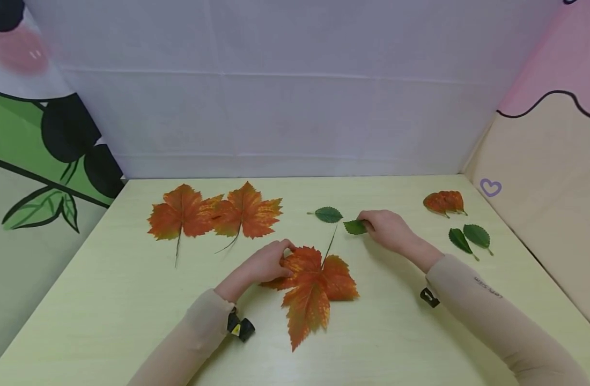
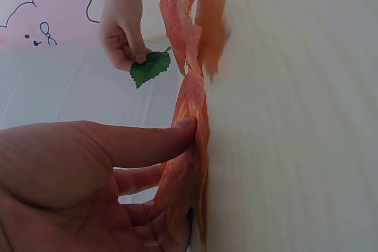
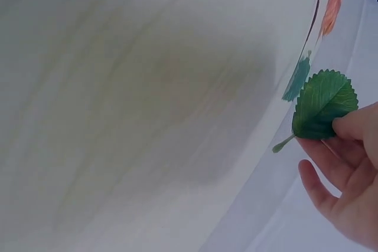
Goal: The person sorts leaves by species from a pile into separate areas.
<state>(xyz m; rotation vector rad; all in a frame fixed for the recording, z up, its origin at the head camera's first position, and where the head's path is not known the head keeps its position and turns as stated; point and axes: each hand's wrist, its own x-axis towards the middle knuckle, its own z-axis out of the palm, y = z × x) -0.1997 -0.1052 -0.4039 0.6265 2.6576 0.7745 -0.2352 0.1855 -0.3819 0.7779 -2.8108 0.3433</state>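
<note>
My left hand pinches a lobe of an orange-red maple leaf near the middle of the table. In the left wrist view the thumb presses on the leaf while the fingers lie behind it. That leaf's thin stem points away from me. To the right, my right hand pinches a small green leaf between thumb and fingers. The right wrist view shows this leaf with serrated edges and a short stem, held off the table. Another green leaf lies just left of it.
Two maple leaves lie overlapping at the back left of the table. Small orange leaves sit at the back right, with two green leaves in front of them. A pale curtain hangs behind the table.
</note>
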